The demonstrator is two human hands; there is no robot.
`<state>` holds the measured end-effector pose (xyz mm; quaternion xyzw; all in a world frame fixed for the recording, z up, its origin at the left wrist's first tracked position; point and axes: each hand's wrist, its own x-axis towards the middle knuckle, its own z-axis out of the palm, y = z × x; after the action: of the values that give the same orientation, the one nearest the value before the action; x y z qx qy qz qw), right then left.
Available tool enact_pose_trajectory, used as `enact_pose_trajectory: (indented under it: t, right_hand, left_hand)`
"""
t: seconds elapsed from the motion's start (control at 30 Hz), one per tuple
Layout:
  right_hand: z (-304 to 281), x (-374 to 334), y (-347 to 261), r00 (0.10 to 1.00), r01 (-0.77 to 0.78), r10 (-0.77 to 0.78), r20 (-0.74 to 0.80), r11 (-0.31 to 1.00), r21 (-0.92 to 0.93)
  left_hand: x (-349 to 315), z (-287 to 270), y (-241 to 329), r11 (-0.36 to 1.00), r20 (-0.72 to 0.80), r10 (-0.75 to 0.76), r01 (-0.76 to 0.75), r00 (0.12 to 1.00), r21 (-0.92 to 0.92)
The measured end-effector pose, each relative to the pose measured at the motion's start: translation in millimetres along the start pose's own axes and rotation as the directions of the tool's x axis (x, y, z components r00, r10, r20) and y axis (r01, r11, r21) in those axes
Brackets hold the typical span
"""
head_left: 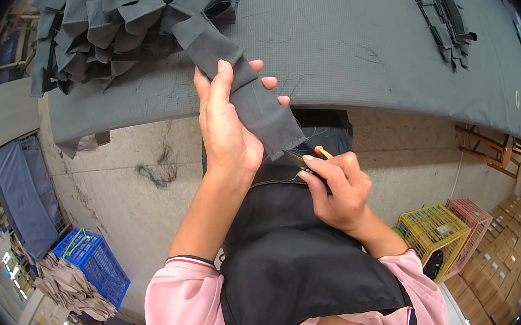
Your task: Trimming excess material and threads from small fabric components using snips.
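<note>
My left hand (225, 118) is closed round a strip of dark grey fabric pieces (265, 114), thumb on top and fingertips showing past its right edge. From this hand the strip runs up to a big heap of similar grey pieces (113, 26) on the table. Its near end hangs toward me, with frayed threads along the edge. In my right hand (342, 185) is a small pair of thread snips (296, 159) with dark blades and a yellow-and-orange part beside the fingers. The blade tips lie close by the frayed end; whether they touch a thread I cannot tell.
A grey padded table (336, 40) stretches across the far side, with loose threads on it and a small bundle of dark strips (441, 16) at right. Blue (96, 262), yellow (433, 233) and pink crates (470, 220) stand on the floor. Cardboard boxes (505, 257) are stacked at lower right.
</note>
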<state>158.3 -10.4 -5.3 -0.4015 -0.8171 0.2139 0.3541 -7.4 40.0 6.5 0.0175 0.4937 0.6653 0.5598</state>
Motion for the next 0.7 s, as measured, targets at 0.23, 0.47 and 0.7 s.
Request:
enact_pose_trajectory:
  t: [0.23, 0.47, 0.7]
  right_hand:
    - [-2.6, 2.4, -5.4, 0.999, -0.030, 0.029, 0.041, 0.999, 0.028]
    - [1.5, 1.2, -2.2, 1.000, -0.005, 0.005, -0.024, 1.000, 0.018]
    - [-3.4, 0.8, -0.8, 1.000, 0.027, -0.026, 0.015, 0.999, -0.020]
  left_hand:
    - [-2.4, 2.3, 0.2, 1.000, 0.008, 0.017, -0.017, 1.000, 0.006]
    - [-2.3, 3.4, 2.1, 1.000, 0.003, 0.012, -0.012, 1.000, 0.005]
    - [-1.9, 3.8, 1.6, 1.000, 0.001, -0.002, 0.002, 1.000, -0.003]
